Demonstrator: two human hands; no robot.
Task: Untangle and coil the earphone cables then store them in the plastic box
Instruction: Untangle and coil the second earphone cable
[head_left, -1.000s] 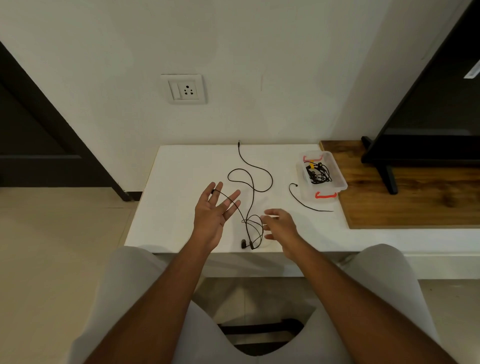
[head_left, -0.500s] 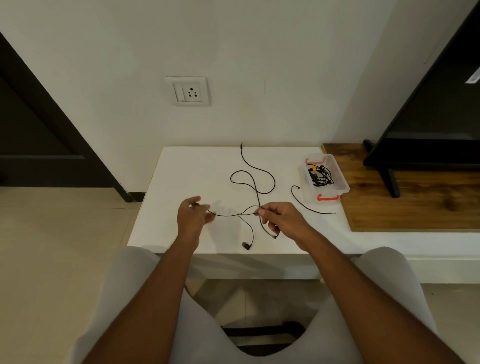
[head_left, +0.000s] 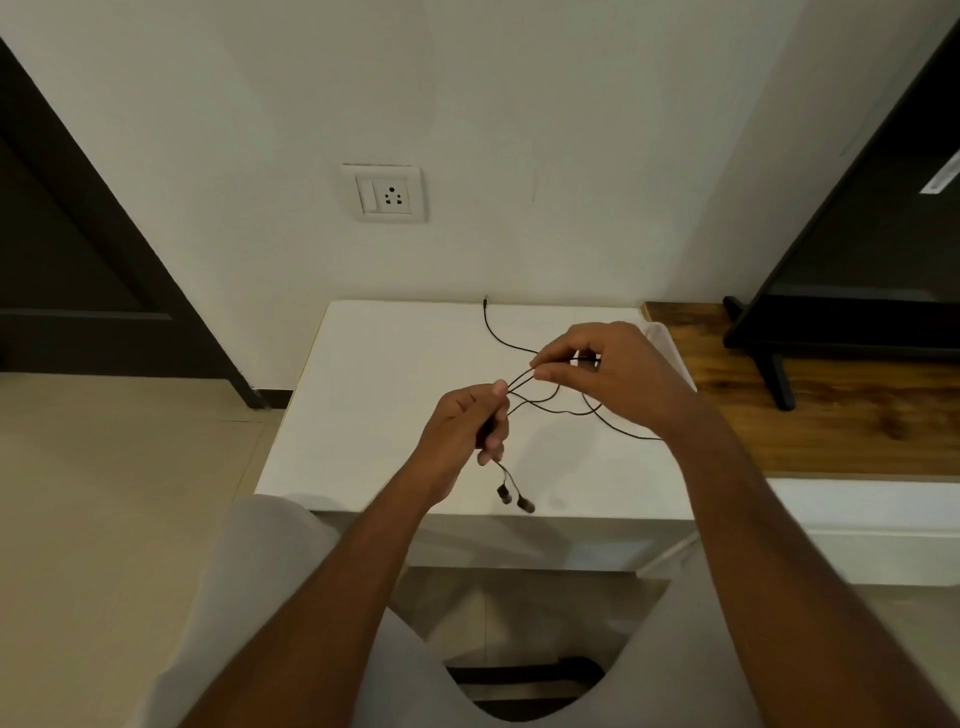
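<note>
Left hand (head_left: 464, 427) is closed around the black earphone cable (head_left: 520, 379), with two earbuds (head_left: 504, 493) dangling beneath. Right hand (head_left: 613, 376) pinches the strands just beside it. The cable's far end lies on the white table (head_left: 374, 395).

plastic box (head_left: 662, 333): mostly hidden behind right hand (head_left: 615, 376) | earphone cable (head_left: 486, 313): one strand vanishes behind same hand

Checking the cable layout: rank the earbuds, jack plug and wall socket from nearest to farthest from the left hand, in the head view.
1. earbuds: dangling just below the left hand.
2. jack plug: at the far edge of the table.
3. wall socket: up on the wall behind the table.
</note>
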